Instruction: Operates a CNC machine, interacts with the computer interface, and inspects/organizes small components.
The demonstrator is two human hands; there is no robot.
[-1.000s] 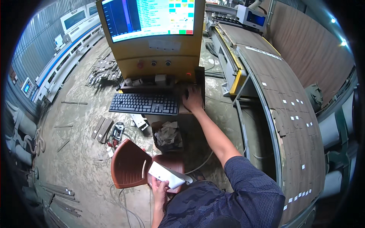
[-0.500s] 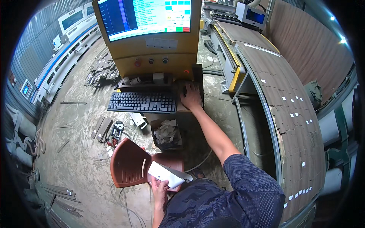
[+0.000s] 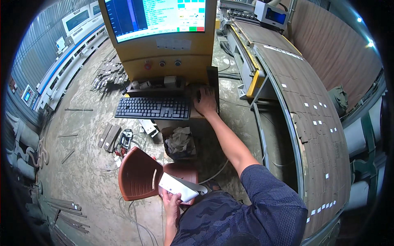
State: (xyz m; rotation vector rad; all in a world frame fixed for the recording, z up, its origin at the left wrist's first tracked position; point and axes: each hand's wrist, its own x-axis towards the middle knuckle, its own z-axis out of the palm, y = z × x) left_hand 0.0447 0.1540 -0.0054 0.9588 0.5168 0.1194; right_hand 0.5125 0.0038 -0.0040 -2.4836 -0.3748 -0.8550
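While the right hand point(image 3: 206, 103) rests flat on the mouse beside the keyboard point(image 3: 152, 108) on the counter, the left hand point(image 3: 171, 201) grips a white scanner point(image 3: 179, 187) near the chair point(image 3: 139, 174). It looks light, stiff, smooth; hold its handle.

Right arm stretched forward, right hand point(image 3: 206, 102) palm down, fingers curled. Left arm bent close to the body, left hand point(image 3: 172, 201) gripping.
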